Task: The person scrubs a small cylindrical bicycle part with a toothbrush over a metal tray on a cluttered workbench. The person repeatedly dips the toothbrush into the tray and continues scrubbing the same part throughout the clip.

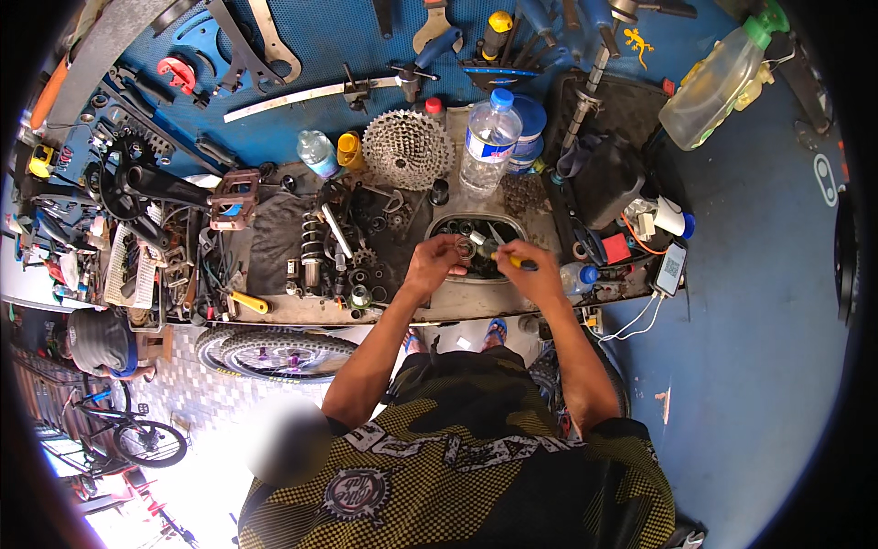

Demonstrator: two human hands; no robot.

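My left hand [435, 265] is closed, its fingertips pinching a small ring-shaped metal part [465, 249]. Facing it, my right hand [534, 271] grips a small tool with a yellow and black handle [524, 263]. The tool's pale tip, too small to make out clearly, points toward the ring. Both hands are over a shallow metal basin [517, 222] set on the bench, with several small metal parts inside. Behind the basin stand a clear water bottle with a blue cap [488, 146] and a large bicycle cassette [408, 151].
The workbench [421, 306] is crowded: a coil shock [312, 242], a brown pedal [235, 199] and a yellow-handled tool [249, 302] lie left. A phone with a white cable [670, 270] is right. Tools hang on the blue pegboard [320, 55]. Another person [102, 340] sits at far left.
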